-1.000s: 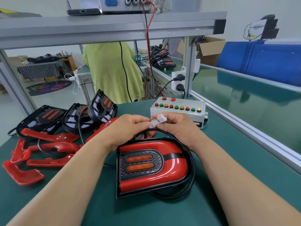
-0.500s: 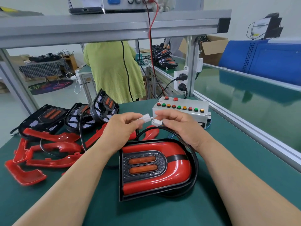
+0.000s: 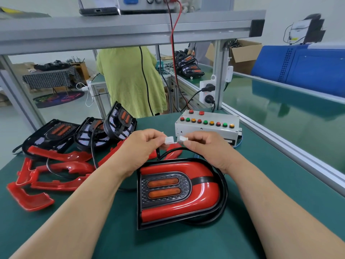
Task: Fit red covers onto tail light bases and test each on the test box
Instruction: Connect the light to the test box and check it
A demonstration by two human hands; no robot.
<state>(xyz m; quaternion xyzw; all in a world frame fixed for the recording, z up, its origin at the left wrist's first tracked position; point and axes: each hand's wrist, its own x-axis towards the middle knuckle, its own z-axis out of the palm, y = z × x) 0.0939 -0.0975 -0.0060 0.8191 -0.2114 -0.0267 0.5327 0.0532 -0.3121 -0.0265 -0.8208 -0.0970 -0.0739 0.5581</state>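
A tail light (image 3: 179,191) with its red cover fitted lies flat on the green mat in front of me. Above its far edge, my left hand (image 3: 141,148) pinches a white connector (image 3: 169,140) and my right hand (image 3: 207,148) pinches a second white connector (image 3: 181,139). The two plugs face each other, almost touching. A black cable (image 3: 223,184) loops around the light's right side. The grey test box (image 3: 207,128), with its row of coloured buttons, stands just behind my hands.
Several loose red covers (image 3: 56,169) lie at the left, with three uncovered black bases (image 3: 89,131) behind them. A person in a green shirt (image 3: 130,81) stands beyond the bench. An aluminium rail (image 3: 280,146) borders the mat on the right, and a shelf beam crosses overhead.
The connectors were together in my hands over the light, then came apart, one in each hand. Now they are held end to end, slightly farther from me.
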